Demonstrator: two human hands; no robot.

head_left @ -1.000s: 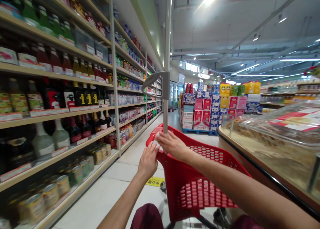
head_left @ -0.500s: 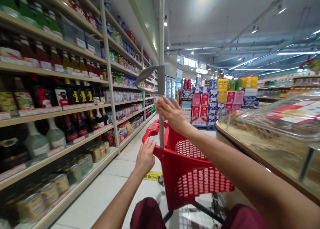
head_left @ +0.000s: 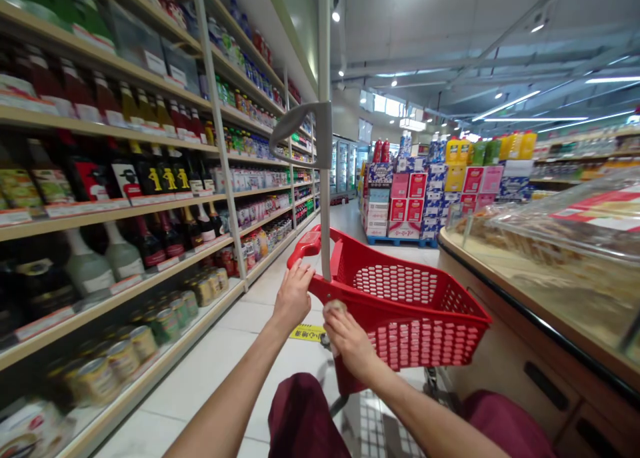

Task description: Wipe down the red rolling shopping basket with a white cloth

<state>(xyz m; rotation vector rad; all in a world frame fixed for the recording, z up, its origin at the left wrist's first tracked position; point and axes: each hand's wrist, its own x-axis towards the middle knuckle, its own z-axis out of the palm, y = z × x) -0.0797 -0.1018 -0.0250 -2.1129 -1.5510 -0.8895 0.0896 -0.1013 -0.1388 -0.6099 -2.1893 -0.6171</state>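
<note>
Directly in front of me stands a red shopping cart (head_left: 407,318) with honeycomb holes in its basket. My left hand (head_left: 294,291) grips the cart's near corner by the red handle (head_left: 306,243), fingers curled over the edge. Pressed under the fingers of my right hand (head_left: 353,341) is a pale crumpled cloth (head_left: 334,307), only partly visible. That hand touches the outside of the basket's near corner, below the rim. A grey pole (head_left: 325,205) rises from the cart's corner and carries a grey looped grip (head_left: 300,135) above my hands.
Shelves (head_left: 115,221) of bottles and cans line the left side. To the right is a display counter (head_left: 530,325) with a clear cover. Stacked drink boxes (head_left: 407,205) stand on a blue pallet ahead. A yellow floor sticker (head_left: 306,332) lies below the cart.
My right hand has come down with the cloth from the pole below the grey grip to the basket's outer corner. My left hand keeps its hold on the cart.
</note>
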